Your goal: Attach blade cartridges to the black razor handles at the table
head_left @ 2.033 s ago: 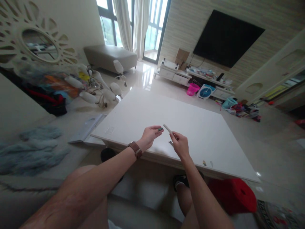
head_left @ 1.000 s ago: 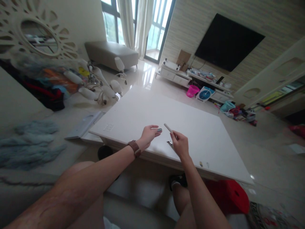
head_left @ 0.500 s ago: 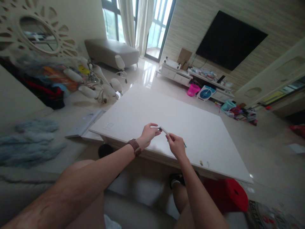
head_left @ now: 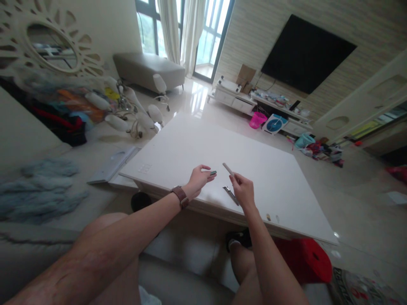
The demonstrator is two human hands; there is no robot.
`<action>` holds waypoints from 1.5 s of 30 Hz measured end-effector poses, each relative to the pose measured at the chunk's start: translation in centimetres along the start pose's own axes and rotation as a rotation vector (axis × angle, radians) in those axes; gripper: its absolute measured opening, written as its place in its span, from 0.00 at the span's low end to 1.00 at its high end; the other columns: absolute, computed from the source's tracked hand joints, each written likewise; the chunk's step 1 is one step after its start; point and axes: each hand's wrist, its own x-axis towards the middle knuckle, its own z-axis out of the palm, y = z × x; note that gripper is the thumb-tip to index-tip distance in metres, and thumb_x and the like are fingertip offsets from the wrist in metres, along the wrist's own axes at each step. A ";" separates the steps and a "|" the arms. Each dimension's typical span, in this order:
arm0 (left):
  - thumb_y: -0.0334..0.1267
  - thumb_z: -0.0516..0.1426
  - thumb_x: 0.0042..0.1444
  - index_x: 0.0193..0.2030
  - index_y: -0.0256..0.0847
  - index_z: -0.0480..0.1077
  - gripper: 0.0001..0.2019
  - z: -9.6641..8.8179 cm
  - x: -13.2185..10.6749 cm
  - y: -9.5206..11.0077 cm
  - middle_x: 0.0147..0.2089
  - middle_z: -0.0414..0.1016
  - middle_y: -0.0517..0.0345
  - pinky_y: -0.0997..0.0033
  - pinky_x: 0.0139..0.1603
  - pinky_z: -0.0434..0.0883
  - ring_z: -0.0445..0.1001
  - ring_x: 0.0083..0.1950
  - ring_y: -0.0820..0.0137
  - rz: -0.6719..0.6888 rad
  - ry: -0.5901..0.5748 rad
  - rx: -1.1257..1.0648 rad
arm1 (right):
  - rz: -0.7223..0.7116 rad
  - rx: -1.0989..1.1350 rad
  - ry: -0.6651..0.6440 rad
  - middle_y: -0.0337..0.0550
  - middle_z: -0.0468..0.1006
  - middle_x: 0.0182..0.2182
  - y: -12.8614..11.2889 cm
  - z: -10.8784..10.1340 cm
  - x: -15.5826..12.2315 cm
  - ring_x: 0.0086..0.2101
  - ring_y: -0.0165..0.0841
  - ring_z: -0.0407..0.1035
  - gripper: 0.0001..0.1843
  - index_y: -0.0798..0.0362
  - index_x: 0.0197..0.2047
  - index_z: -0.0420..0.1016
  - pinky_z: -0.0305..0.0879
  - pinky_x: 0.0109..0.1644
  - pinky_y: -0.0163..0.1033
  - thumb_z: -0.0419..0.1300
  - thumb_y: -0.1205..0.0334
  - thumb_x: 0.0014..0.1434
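Note:
Above the white tabletop point(head_left: 254, 165), my left hand point(head_left: 197, 180), with a brown strap on its wrist, pinches a small dark green and silver piece point(head_left: 213, 173). It is too small to name surely. My right hand point(head_left: 242, 190) is closed on the lower end of a slim pale stick, pen-like in shape point(head_left: 227, 168), tilted up and to the left. A gap separates the stick from the small piece. A slender silver and black pen-like thing point(head_left: 230, 195) lies on the tabletop just left of my right wrist.
Two tiny items, one of them yellowish point(head_left: 269, 217), lie near the tabletop's front edge. A red roll point(head_left: 313, 260) stands at the lower right. Beyond the table's left side are lamp arms point(head_left: 136, 120) and a flat white panel point(head_left: 111, 165) on the floor.
My right hand has moved right and slightly up with the pale stick, parting it from the piece in my left hand. The silver pen-like thing on the table is now more fully visible.

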 end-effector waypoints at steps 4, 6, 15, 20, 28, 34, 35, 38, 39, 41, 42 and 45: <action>0.19 0.57 0.55 0.38 0.35 0.65 0.10 0.1 -0.1 0.0 0.30 0.78 0.50 0.61 0.49 0.75 0.79 0.34 0.70 0.014 -0.001 0.035 | -0.032 -0.014 -0.139 0.39 0.75 0.23 -0.3 0.2 -0.3 0.25 0.32 0.63 0.18 0.48 0.40 0.81 0.51 0.29 0.35 0.53 0.48 0.64; 0.20 0.57 0.56 0.38 0.35 0.64 0.09 0.1 -0.1 -0.1 0.31 0.79 0.49 0.61 0.49 0.75 0.80 0.35 0.69 0.011 0.010 0.045 | 0.038 -0.073 -0.045 0.41 0.76 0.25 -0.3 0.1 -0.3 0.26 0.33 0.64 0.18 0.47 0.40 0.81 0.51 0.30 0.35 0.53 0.49 0.64; 0.19 0.57 0.55 0.38 0.35 0.64 0.10 0.2 -0.5 0.1 0.31 0.79 0.49 0.60 0.48 0.75 0.80 0.34 0.68 -0.001 -0.008 0.043 | 0.038 -0.009 -0.096 0.39 0.76 0.25 -0.4 0.1 -0.3 0.26 0.32 0.65 0.17 0.48 0.39 0.81 0.52 0.31 0.35 0.53 0.51 0.64; 0.18 0.57 0.55 0.38 0.35 0.64 0.10 0.3 -0.7 0.1 0.31 0.79 0.48 0.60 0.48 0.75 0.80 0.35 0.68 -0.002 -0.038 0.028 | -0.052 0.055 -0.028 0.40 0.77 0.27 -0.5 0.1 -0.2 0.27 0.32 0.65 0.18 0.50 0.44 0.81 0.55 0.33 0.35 0.53 0.51 0.64; 0.21 0.61 0.53 0.38 0.35 0.65 0.10 0.2 -0.8 0.1 0.33 0.80 0.46 0.58 0.48 0.75 0.81 0.37 0.65 -0.009 -0.077 0.070 | 0.093 0.078 0.140 0.43 0.76 0.27 0.4 -0.6 0.4 0.26 0.31 0.62 0.20 0.54 0.39 0.80 0.54 0.31 0.36 0.53 0.48 0.64; 0.22 0.61 0.53 0.37 0.36 0.66 0.09 0.1 -1.1 -0.5 0.30 0.78 0.50 0.59 0.47 0.75 0.80 0.34 0.67 -0.056 -0.288 0.121 | 0.049 0.466 -0.070 0.46 0.80 0.34 -0.4 0.6 -0.1 0.32 0.34 0.70 0.18 0.54 0.42 0.82 0.62 0.31 0.35 0.60 0.50 0.59; 0.22 0.61 0.52 0.37 0.36 0.66 0.10 0.1 -1.1 -0.6 0.30 0.78 0.51 0.60 0.47 0.75 0.79 0.34 0.68 -0.047 -0.304 0.127 | 0.033 0.472 -0.094 0.45 0.80 0.33 -0.6 0.9 -0.2 0.32 0.33 0.69 0.16 0.54 0.40 0.82 0.62 0.30 0.34 0.61 0.51 0.58; 0.22 0.62 0.52 0.37 0.36 0.67 0.10 -0.1 -1.0 -0.7 0.30 0.78 0.52 0.61 0.46 0.75 0.79 0.34 0.68 -0.033 -0.310 0.158 | 0.060 0.460 -0.101 0.42 0.78 0.28 -0.7 1.4 -0.4 0.24 0.29 0.64 0.14 0.54 0.35 0.82 0.57 0.27 0.34 0.64 0.51 0.55; 0.22 0.61 0.52 0.37 0.35 0.67 0.09 -0.1 -1.0 -0.6 0.30 0.77 0.52 0.61 0.46 0.75 0.79 0.34 0.68 -0.031 -0.305 0.164 | 0.080 0.465 -0.095 0.41 0.78 0.26 -0.7 1.5 -0.4 0.22 0.28 0.61 0.14 0.54 0.34 0.81 0.56 0.26 0.34 0.65 0.51 0.54; 0.23 0.61 0.53 0.38 0.35 0.67 0.09 0.0 -1.0 -0.5 0.30 0.78 0.51 0.61 0.46 0.75 0.79 0.35 0.68 -0.020 -0.283 0.155 | 0.118 0.504 -0.076 0.41 0.78 0.25 -0.7 1.6 -0.4 0.21 0.27 0.60 0.16 0.54 0.33 0.80 0.55 0.25 0.34 0.65 0.49 0.53; 0.24 0.62 0.53 0.38 0.35 0.68 0.08 0.1 -1.1 -0.4 0.30 0.78 0.51 0.61 0.47 0.75 0.79 0.35 0.68 -0.017 -0.266 0.138 | 0.137 0.533 -0.056 0.41 0.79 0.26 -0.7 1.7 -0.4 0.21 0.27 0.61 0.17 0.55 0.33 0.80 0.55 0.25 0.34 0.66 0.48 0.53; 0.26 0.63 0.53 0.39 0.34 0.70 0.08 0.4 -1.2 -0.4 0.33 0.79 0.48 0.61 0.50 0.74 0.80 0.38 0.68 -0.039 -0.242 0.068 | 0.202 0.652 0.043 0.44 0.80 0.29 -0.9 2.0 -0.4 0.24 0.30 0.67 0.19 0.55 0.34 0.79 0.60 0.27 0.35 0.66 0.46 0.52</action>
